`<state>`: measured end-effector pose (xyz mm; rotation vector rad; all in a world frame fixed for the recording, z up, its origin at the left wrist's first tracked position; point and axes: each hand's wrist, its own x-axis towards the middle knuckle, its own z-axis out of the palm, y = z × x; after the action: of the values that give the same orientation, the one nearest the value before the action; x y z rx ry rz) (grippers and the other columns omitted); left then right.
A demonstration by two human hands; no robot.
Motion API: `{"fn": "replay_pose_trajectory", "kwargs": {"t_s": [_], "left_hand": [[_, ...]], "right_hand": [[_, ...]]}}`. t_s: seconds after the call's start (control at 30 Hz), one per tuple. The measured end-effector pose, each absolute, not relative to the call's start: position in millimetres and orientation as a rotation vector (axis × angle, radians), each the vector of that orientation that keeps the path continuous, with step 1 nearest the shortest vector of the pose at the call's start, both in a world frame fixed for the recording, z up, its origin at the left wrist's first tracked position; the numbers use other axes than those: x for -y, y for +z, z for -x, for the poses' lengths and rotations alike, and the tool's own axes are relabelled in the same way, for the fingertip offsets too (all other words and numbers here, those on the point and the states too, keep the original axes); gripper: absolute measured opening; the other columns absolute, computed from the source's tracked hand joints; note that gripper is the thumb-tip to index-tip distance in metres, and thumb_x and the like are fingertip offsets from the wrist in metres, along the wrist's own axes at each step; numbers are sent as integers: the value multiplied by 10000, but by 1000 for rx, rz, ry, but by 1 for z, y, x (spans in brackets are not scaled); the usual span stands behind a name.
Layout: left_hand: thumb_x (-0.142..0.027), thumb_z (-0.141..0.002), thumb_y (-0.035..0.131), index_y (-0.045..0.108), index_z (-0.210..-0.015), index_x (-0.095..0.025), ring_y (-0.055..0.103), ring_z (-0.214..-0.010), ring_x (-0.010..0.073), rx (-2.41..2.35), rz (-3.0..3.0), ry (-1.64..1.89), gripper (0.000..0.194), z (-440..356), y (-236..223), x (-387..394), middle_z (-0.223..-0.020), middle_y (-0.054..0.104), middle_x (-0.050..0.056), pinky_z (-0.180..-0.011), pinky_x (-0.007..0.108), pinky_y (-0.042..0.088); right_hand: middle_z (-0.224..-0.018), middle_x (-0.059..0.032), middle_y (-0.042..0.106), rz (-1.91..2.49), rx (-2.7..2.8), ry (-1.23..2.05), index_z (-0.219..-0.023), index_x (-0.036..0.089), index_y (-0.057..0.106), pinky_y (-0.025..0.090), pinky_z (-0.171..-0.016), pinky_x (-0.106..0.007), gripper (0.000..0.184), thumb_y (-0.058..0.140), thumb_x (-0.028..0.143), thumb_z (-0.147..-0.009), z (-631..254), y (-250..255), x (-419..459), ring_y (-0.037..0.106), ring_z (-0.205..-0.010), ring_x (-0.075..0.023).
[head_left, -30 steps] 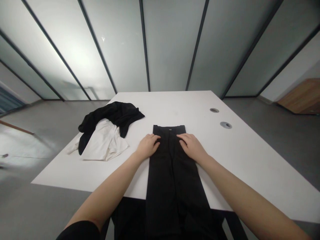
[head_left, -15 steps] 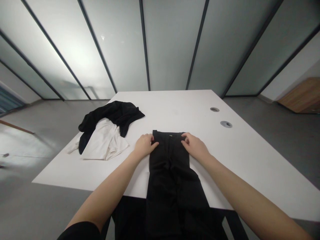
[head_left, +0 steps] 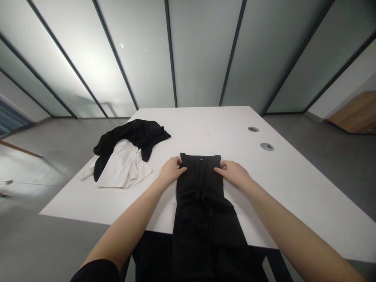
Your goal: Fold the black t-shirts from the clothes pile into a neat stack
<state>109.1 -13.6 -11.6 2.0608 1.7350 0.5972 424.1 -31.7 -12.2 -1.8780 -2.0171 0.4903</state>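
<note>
Black trousers lie front side up on the white table, waistband at the far end, legs hanging over the near edge toward me. My left hand pinches their left side just below the waistband, thumb on top and fingers at the edge. On the opposite side my right hand grips the right edge the same way, its thumb on the cloth and its fingertips partly hidden by the side seam. A small fastening shows at the middle of the waistband.
White shorts and a crumpled black garment lie together at the table's left. Two round cable grommets are set into the white table at right. Frosted glass panels stand behind it.
My right hand has shifted from the waistband's top corner slightly outward and down to the side edge of the trousers. The left hand stays at its side.
</note>
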Motion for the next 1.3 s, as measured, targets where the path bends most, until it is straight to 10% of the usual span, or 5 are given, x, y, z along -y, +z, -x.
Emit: {"fn": "replay_pose_trajectory", "kwargs": {"t_s": [0.2,0.47,0.7,1.03,1.3], "left_hand": [[-334,-854,854,605,-1174,-210,693,-690,191,-1600,-1550,706,424,-108,-6,16,-791,723,3,-659,303,538],[-503,-1086,568,492,-761,-211,305,-324,38,-964,-610,467,444,-95,18,13,-476,350,-101,-313,112,218],[-531,-1099,459,594,-1353,-131,814,-994,281,-816,-508,488,493,-104,15,15,-1245,759,227,-729,371,686],[-552,-1069,443,503,-1470,-192,695,-1302,369,-891,-569,413,542,-108,9,-48,-1435,677,217,-1031,623,590],[-487,-1046,485,587,-1387,-261,609,-1410,315,-1105,-742,616,422,-137,25,-98,-1529,629,148,-1050,528,577]], "right_hand": [[-523,37,551,1823,1664,1443,-718,243,567,250,-383,-233,415,735,552,-937,-434,-2,34,376,-376,-86],[-397,77,392,1520,1225,2072,-677,193,585,198,-292,-132,546,577,570,-1072,-444,5,46,230,-305,-34],[-999,-165,817,1310,804,2255,-1186,122,699,666,-633,-229,525,311,475,-1167,-419,16,42,798,-740,-171],[-1244,-237,756,1168,573,2136,-1479,116,495,714,-779,-433,466,288,381,-1157,-422,1,-36,817,-989,-287],[-1285,-131,779,1403,783,1689,-1362,259,599,660,-863,-397,376,348,423,-1135,-398,10,-95,785,-957,-238]]}}
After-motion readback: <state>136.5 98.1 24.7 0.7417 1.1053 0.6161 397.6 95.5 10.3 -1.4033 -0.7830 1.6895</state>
